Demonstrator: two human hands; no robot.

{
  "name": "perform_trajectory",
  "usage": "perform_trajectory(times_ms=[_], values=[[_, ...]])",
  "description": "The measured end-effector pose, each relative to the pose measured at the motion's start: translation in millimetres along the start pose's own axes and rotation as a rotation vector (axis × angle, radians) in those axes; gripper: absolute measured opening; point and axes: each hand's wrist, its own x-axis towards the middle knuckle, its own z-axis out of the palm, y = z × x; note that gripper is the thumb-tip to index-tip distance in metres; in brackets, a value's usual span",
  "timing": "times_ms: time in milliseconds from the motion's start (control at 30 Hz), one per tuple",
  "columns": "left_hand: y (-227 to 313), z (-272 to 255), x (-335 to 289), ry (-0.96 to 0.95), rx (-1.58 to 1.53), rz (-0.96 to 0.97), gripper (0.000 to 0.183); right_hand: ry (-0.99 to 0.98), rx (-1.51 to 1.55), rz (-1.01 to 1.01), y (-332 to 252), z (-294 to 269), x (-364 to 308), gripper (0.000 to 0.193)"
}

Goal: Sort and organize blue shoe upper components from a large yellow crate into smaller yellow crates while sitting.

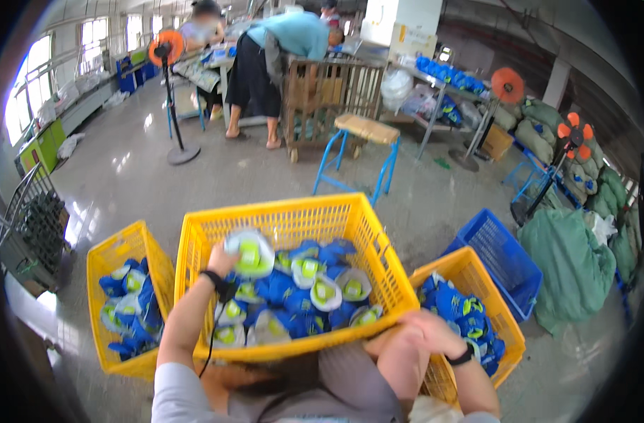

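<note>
My left hand is closed on the edge of a white and lime-green sewn fabric piece, cupped like a shoe upper. It is held over the left part of a large yellow plastic basket in front of my lap. Inside the basket lie many similar blue, white and lime-green pieces. My right hand lies over my knee beside the basket's near right corner. Its fingers look loosely stretched out and hold nothing that shows; the tips are partly unclear.
Yellow baskets with more blue pieces stand left and right. Beyond the right one are a blue crate and a green sack. Ahead stand a blue-legged stool, a slatted cart and a bending person.
</note>
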Motion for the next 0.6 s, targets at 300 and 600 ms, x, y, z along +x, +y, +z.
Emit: perform_trajectory(times_ms=[300, 600], values=[[191.9, 44.4, -143.6, -0.404, -1.575, -0.411, 0.042, 0.082, 0.893, -0.042, -61.7, 36.1, 70.7, 0.072], [143.2, 46.9, -202.1, -0.739, -1.654, -0.350, 0.042, -0.008, 1.397, 0.052, -115.2, 100.1, 87.7, 0.066]])
